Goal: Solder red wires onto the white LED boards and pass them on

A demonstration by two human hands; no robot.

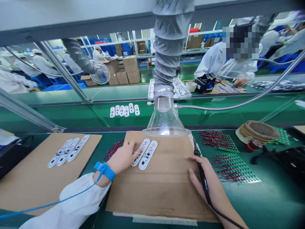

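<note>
My left hand [122, 156], with a blue strap [105, 171] at its wrist, reaches over the left of two white oblong circuit boards [148, 155] on brown cardboard [166, 190]. Its fingertips are closed at a thin pale wire [140, 154] lying across that board. Under the hand's far side sits a bundle of dark red wires [114, 149], partly covered. My right hand [205, 174] is wrapped round the black handle of a soldering iron [202, 171], tip pointing away from me at the cardboard's right edge. A clear fume hood [166, 122] hangs beyond the boards.
Three more white boards [69, 151] lie on cardboard at left, several others [124, 110] on the green ledge. At right are green panels with red wires [234, 168] and a round tape roll [257, 132]. A co-worker [212, 62] sits opposite. A blue cord [59, 201] trails from my left wrist.
</note>
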